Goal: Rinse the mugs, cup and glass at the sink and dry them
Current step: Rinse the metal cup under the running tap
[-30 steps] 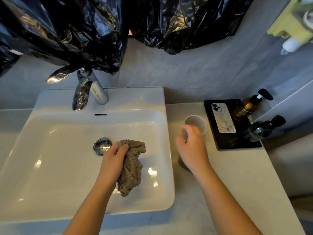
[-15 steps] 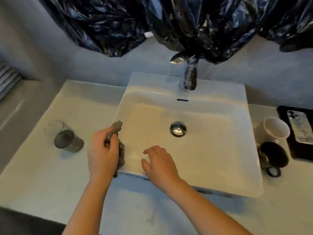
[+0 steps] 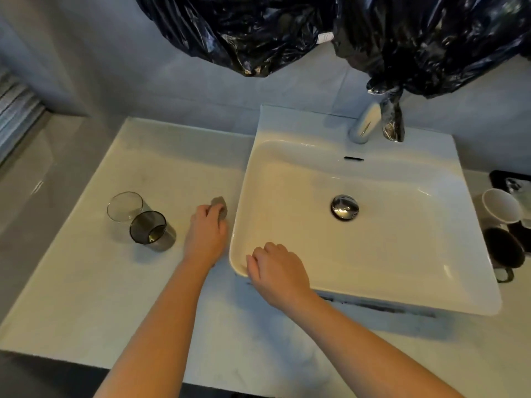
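Note:
My left hand point(image 3: 205, 234) holds a crumpled brown cloth point(image 3: 219, 204) down on the counter just left of the white sink point(image 3: 373, 165). To its left stand a clear glass point(image 3: 125, 206) and a smoky dark cup point(image 3: 150, 231), side by side and upright. My right hand point(image 3: 275, 271) hovers over the sink's near left corner, fingers loosely curled, holding nothing. On the counter at the far right stand a white mug point(image 3: 501, 205) and a dark mug point(image 3: 504, 248) with its handle toward me.
A chrome faucet point(image 3: 363, 123) stands behind the basin, and the drain plug point(image 3: 344, 206) sits in its middle. Black plastic bags point(image 3: 287, 33) hang over the wall above. A black tray point(image 3: 510, 182) with a phone lies at the far right edge. Pale counter point(image 3: 100, 282) stretches left.
My left hand carried the cloth out of the basin and onto the counter at its left. My right hand left the mugs and came across to the sink's near corner. The view swung left.

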